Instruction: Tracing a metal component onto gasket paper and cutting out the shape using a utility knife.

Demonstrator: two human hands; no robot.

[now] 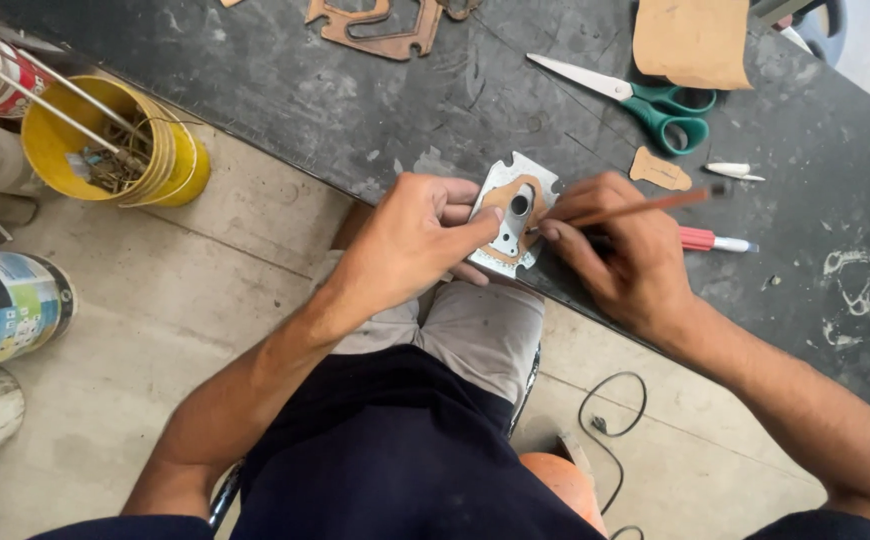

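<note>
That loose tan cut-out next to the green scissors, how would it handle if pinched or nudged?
The tan cut-out lies flat and looks sheet-thin like the brown sheet, so probably light and bendy. Likely slides on the dark table rather than rolls. Narrow lobes may crease if pinched hard.

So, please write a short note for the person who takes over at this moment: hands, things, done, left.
Left hand: presses a brown gasket piece flat on the metal plate at the dark table's edge.
Right hand: holds a pencil, tip at the gasket's edge.
Nearby: green scissors, brown sheet, a small cut piece.
Done: gasket laid on the plate.
Left: marking seems unfinished.
</note>
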